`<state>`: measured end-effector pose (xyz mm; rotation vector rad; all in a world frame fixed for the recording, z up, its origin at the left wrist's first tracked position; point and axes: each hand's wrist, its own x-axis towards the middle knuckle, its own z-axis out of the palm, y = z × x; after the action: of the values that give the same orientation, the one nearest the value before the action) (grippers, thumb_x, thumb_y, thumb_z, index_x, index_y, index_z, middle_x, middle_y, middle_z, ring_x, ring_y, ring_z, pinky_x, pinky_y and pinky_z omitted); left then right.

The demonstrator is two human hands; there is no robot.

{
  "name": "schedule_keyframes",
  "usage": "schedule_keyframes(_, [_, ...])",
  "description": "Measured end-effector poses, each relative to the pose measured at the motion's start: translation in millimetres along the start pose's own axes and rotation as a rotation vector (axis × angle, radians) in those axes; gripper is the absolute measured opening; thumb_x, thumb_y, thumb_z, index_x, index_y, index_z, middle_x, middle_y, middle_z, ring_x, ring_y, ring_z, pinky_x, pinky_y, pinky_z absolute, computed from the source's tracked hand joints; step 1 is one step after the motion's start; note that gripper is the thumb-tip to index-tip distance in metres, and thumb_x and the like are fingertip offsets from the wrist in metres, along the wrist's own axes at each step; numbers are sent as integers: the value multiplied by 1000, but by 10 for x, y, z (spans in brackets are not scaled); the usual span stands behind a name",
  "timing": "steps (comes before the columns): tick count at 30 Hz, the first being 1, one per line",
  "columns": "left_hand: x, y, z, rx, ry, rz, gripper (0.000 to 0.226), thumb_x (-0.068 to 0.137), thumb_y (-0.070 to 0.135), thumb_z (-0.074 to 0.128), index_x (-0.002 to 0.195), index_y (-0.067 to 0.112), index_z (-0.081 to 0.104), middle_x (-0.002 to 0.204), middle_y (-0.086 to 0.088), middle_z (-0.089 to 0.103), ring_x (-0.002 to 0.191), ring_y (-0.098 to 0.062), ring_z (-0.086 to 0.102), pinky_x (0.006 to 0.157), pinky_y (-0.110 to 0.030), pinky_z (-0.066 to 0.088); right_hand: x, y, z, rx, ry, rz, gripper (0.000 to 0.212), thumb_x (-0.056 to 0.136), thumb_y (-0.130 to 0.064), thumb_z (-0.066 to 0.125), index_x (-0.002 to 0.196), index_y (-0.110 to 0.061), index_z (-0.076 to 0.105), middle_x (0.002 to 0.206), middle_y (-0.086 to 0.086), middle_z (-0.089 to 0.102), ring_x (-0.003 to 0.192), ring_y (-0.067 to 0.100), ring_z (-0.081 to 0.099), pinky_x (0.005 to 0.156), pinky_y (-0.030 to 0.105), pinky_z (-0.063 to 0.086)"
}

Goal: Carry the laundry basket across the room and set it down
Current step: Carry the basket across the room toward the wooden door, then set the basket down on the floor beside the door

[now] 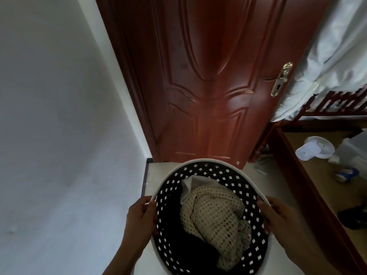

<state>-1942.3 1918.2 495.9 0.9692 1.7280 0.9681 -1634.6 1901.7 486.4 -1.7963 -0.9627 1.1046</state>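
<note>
While I look down through the head camera, I see my left hand [141, 216] curled around the left side of the laundry basket [200, 162], with the thumb over the white rim and the fingers [154, 225] closed on the wall. My right hand [275, 214] does the same on the right side, its fingers [262, 212] wrapped tight over the rim. The basket is right in front of me, between both hands, above the pale floor [158, 175] and close to a red-brown door [202, 86]. I cannot tell if the basket touches the floor, because its bottom is hidden. The near edge of the basket is cut off at the bottom of the view, and so are my arms. The basket is round, dark inside with lots of little square holes, and has a white rim. In it lie a cream netted cloth [214, 217], a white cloth [195, 184] and something dark I cannot make out. To the right, things on a lower shelf [317, 167] are blurry.
</note>
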Motion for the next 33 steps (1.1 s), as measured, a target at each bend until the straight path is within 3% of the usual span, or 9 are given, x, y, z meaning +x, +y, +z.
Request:
schedule_keyframes(3, [436,105,244,-11,64,-47,23,95,7,48,83,6,68,43,1,46,39,-13,41,39,-26,40,716,-177,87,-48,-97,-29,15,94,-15,54,93,-12,69,45,-8,63,38,0,54,46,22,42])
schedule_keyframes(6, [794,228,473,-22,159,-103,23,96,10,48,86,-1,65,50,-4,47,40,-13,40,38,-25,39,1383,-477,183,-121,-203,-80,16,95,-17,52,93,-16,68,57,-6,64,50,1,59,44,10,40])
schedule_keyframes(9, [1044,346,605,-77,247,-158,21,97,14,48,89,5,66,53,-5,49,41,-14,45,40,-27,43,1997,-790,385,-224,-305,-151,15,94,-16,53,89,-21,66,67,-6,66,61,5,60,45,6,40])
schedule_keyframes(11, [1144,342,627,-136,314,-197,19,97,13,48,92,6,65,51,-4,50,41,-18,48,46,-33,46,2354,-931,588,-281,-377,-200,15,93,-17,55,85,-21,66,66,-10,63,62,1,58,50,11,40])
schedule_keyframes(14, [1305,265,586,-204,415,-255,18,97,11,48,93,5,64,49,-1,51,38,-20,50,50,-38,48,2773,-1102,984,-360,-484,-206,13,92,-20,57,90,-15,69,75,3,68,69,13,60,63,33,48])
schedule_keyframes(19, [1662,-62,478,-298,552,-359,17,98,11,48,94,5,62,51,-4,52,39,-19,51,43,-30,46,3250,-1101,1791,-471,-650,-241,13,91,-24,59,87,-33,69,75,-10,72,76,14,68,68,37,52])
schedule_keyframes(23, [1943,-451,394,-297,626,-454,19,97,9,45,87,8,60,53,-6,55,46,-21,53,44,-29,47,3471,-1012,2493,-536,-794,-249,20,91,-12,58,83,-29,65,56,-24,66,55,-4,60,53,17,44])
schedule_keyframes(29, [2188,-1079,541,-291,745,-641,14,95,8,43,91,8,56,55,-4,62,47,-19,59,50,-30,47,3850,-583,3400,-683,-936,-249,26,88,-10,60,72,-31,62,56,-11,63,57,0,57,63,30,47])
schedule_keyframes(33, [2439,-1632,831,-272,797,-780,14,94,6,42,97,10,55,59,-7,66,42,-3,59,52,-27,43,4179,-31,4029,-801,-1017,-309,12,78,-36,56,70,-28,59,64,-1,57,68,24,58,69,48,51])
